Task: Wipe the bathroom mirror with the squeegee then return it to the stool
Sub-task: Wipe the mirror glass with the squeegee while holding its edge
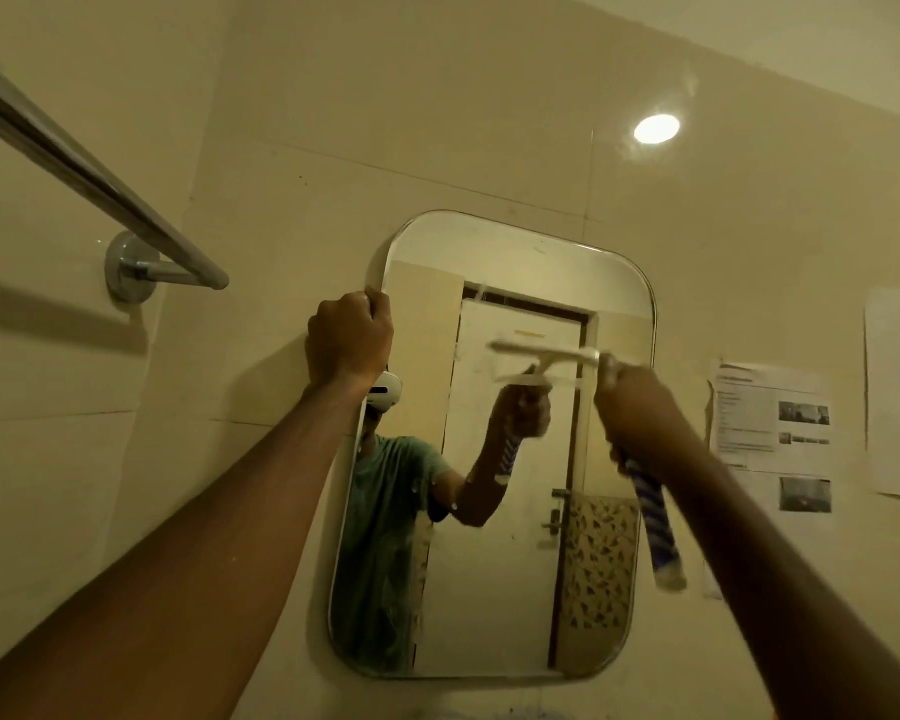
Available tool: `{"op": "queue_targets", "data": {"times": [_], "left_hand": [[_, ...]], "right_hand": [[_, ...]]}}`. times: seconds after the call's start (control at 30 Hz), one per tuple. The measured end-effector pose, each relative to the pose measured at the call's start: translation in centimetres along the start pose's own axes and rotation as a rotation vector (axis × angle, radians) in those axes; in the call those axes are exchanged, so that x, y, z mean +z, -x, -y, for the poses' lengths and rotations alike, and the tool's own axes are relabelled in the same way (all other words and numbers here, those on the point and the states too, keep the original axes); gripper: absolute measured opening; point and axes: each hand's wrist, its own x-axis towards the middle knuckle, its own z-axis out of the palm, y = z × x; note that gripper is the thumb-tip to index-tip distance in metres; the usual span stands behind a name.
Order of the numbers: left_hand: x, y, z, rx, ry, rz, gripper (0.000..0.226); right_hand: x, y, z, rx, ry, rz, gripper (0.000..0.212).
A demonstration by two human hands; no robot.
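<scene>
A rounded rectangular mirror (510, 574) hangs on the beige tiled wall. My left hand (349, 340) grips its upper left edge. My right hand (640, 407) holds the squeegee (546, 353) by its blue-and-white striped handle, which sticks out below my fist. The pale blade lies roughly level against the glass in the upper right part of the mirror, blurred by motion. The reflection shows a person in a green shirt, the same squeegee and a white door. The stool is out of view.
A chrome towel rail (89, 179) juts from the left wall at head height, near my left arm. Printed paper sheets (770, 423) are stuck on the wall right of the mirror. A round ceiling light (657, 129) glows above.
</scene>
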Motion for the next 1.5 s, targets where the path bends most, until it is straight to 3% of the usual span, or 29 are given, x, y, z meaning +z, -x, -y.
{"op": "queue_targets", "data": {"times": [0.17, 0.37, 0.47, 0.6, 0.73, 1.03, 1.17, 1.33, 1.5], "left_hand": [[-0.4, 0.1, -0.4, 0.011, -0.045, 0.004, 0.049], [-0.4, 0.0, -0.3, 0.003, -0.021, -0.004, 0.049], [-0.4, -0.1, -0.2, 0.005, -0.013, 0.004, 0.050], [-0.5, -0.2, -0.2, -0.011, 0.006, 0.040, 0.049], [-0.7, 0.1, 0.0, 0.007, 0.013, 0.065, 0.050], [-0.8, 0.9, 0.2, 0.016, -0.012, 0.041, 0.050], [-0.8, 1.8, 0.8, 0.002, -0.007, 0.047, 0.050], [-0.8, 2.5, 0.8, -0.027, -0.025, 0.053, 0.049], [-1.4, 4.5, 1.3, -0.046, -0.062, 0.076, 0.050]], "right_hand": [[1.6, 3.3, -2.9, 0.007, 0.052, 0.070, 0.053], [-3.7, -4.0, 3.5, -0.032, -0.064, -0.116, 0.044], [-3.9, -5.1, 4.5, -0.022, -0.085, -0.126, 0.034], [-0.2, -1.6, 0.0, -0.112, -0.022, -0.097, 0.031], [3.4, 2.9, -4.3, 0.011, -0.115, -0.073, 0.043], [-0.3, -1.7, 1.1, -0.074, -0.189, -0.118, 0.047], [2.3, -0.4, -1.2, -0.081, -0.178, -0.122, 0.050], [6.0, 5.0, -6.2, -0.045, -0.077, -0.079, 0.037], [4.5, 6.8, -6.0, 0.045, -0.146, -0.016, 0.053]]}}
